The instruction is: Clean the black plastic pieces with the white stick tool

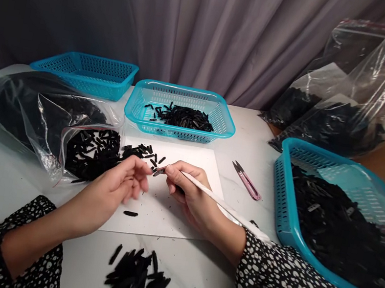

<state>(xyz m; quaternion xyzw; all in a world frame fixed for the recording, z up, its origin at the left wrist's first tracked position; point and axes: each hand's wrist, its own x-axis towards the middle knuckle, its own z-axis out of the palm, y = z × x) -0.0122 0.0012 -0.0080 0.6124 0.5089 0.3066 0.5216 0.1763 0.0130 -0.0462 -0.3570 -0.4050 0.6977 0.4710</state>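
Note:
My right hand (189,190) is closed around a long thin white stick (223,203), which runs back over the wrist toward the sleeve. At its thumb and fingertips is a small dark piece (159,171) with a greyish face. Facing it, my left hand (120,186) has loosely bent fingers spread apart, with nothing visible between them. Both hands are above a white sheet (159,225). Small black fuzzy strips (137,151) lie just beyond the hands, and a single black strip (130,213) rests on the sheet below.
A plastic bag (51,111) of black strips lies open at left. Blue baskets (179,132) (86,88) stand behind, another basket (287,210) at right. Pink-handled thread snips (246,181) lie between. A strip pile (132,275) is in front; filled bags (339,115) stand back right.

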